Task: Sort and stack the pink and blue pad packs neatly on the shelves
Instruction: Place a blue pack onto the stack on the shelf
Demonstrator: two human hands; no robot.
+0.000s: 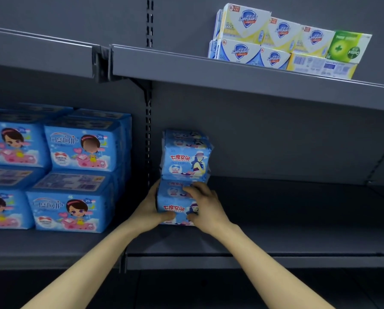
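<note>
Head view: left hand and right hand curl round the sides of the lower blue pad pack, at the left end of the right middle shelf under a second pack. Looks light, soft and crinkly, so squeeze the side faces. Fingertips behind the pack are hidden; small print is unreadable.

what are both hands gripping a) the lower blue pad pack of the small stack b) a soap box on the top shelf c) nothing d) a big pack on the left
a: the left hand and right hand clasp the lower blue pad pack, another pack resting on it.
</note>
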